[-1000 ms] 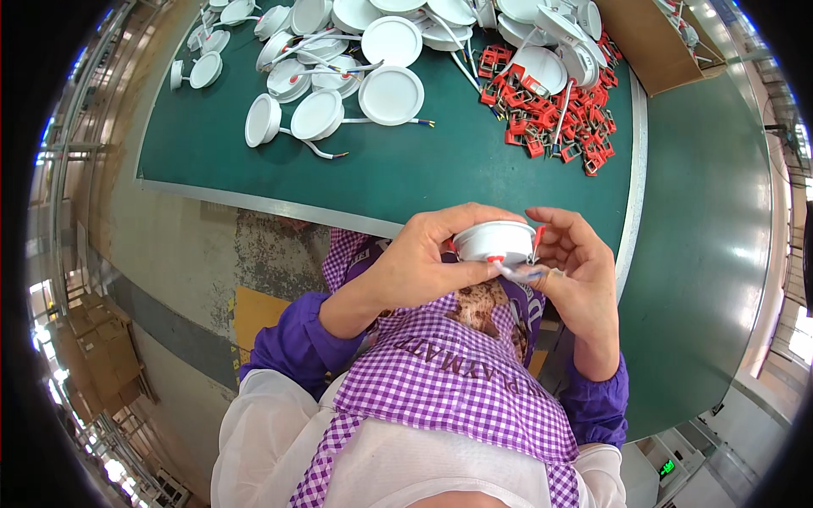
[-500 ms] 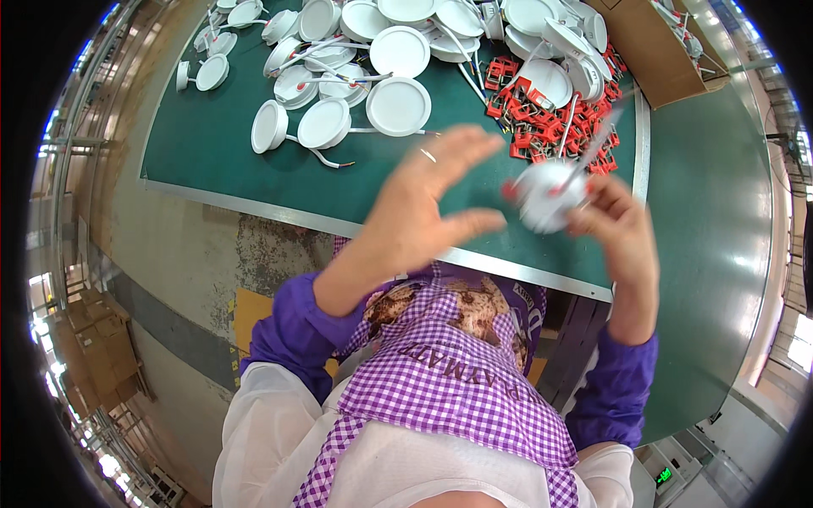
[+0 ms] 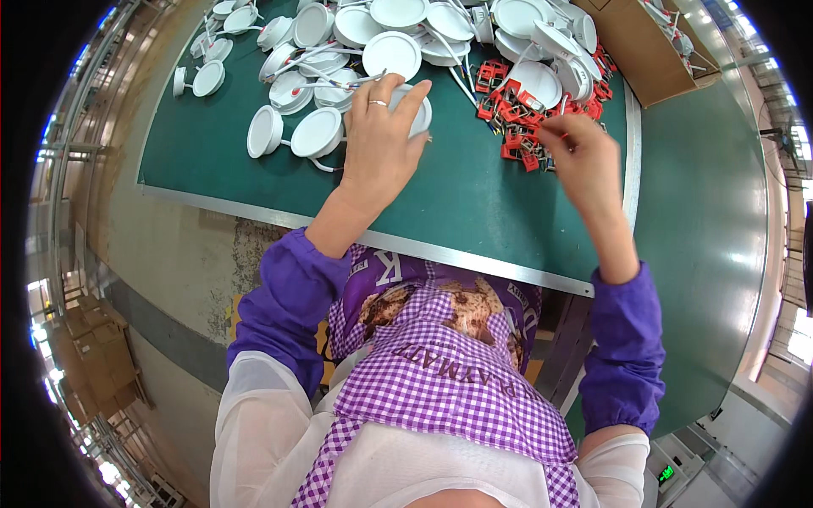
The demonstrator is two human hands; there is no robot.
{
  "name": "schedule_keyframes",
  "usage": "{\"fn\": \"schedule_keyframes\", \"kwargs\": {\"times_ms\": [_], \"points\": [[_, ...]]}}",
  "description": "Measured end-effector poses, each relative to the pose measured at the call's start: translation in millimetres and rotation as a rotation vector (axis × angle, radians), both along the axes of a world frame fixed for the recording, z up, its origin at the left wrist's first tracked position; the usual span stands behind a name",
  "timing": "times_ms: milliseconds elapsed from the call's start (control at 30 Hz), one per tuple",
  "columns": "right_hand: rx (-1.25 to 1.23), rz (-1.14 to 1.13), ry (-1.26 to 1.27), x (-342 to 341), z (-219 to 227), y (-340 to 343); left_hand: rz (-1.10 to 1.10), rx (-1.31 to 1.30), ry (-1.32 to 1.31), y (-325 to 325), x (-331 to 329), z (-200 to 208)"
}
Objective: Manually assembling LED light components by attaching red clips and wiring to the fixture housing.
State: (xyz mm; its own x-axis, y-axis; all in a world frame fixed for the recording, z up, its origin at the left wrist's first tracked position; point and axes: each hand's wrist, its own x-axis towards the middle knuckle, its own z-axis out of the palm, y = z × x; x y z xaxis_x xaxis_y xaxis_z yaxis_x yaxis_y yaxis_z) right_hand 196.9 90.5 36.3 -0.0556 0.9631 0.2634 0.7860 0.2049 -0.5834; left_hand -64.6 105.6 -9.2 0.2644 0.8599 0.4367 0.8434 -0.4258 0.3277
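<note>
My left hand (image 3: 377, 140) lies over a white round lamp (image 3: 421, 108) at the front of a lamp group, its fingers and thumb around the lamp's edge. The hand covers much of that lamp. My right hand (image 3: 586, 161) reaches to the near right of a heap of red clips (image 3: 512, 114) with metal parts. Its thumb and fingertips are pinched together; what lies between them is hidden. Two similar lamps, one face-up (image 3: 317, 132) and one tilted (image 3: 265, 132), rest left of my left hand, with white cables.
Many more white lamps (image 3: 400, 12) are piled along the far side of the green table (image 3: 474, 212). A cardboard box (image 3: 648, 51) holding lamps stands at the far right, beyond a metal edge strip (image 3: 632, 161). Another green surface (image 3: 694, 212) extends rightward. Brown cartons (image 3: 97, 356) stand at far left.
My left hand has moved left and away from me onto a lamp. My right hand no longer holds its lamp and has moved to the red clips. Where that lamp went is not visible.
</note>
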Motion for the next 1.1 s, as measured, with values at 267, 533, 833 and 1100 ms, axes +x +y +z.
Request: {"fn": "schedule_keyframes", "kwargs": {"times_ms": [267,533,833,1100], "points": [[-0.041,0.025,-0.242,-14.3,-31.1,-9.5,-0.11,-0.076,-0.043,-13.1,4.1,2.5],[0.257,-0.017,-0.243,-3.2,-36.0,-35.0,-0.16,-0.099,-0.184,-21.3,8.8,7.3],[-0.22,-0.141,0.92,-11.2,-5.7,-58.7,-0.368,-0.807,-1.632,-48.8,12.0,65.6],[-0.375,-0.112,1.109,-14.1,1.3,-69.0,-0.349,-1.338,-2.135,-74.4,17.6,29.3]]}}
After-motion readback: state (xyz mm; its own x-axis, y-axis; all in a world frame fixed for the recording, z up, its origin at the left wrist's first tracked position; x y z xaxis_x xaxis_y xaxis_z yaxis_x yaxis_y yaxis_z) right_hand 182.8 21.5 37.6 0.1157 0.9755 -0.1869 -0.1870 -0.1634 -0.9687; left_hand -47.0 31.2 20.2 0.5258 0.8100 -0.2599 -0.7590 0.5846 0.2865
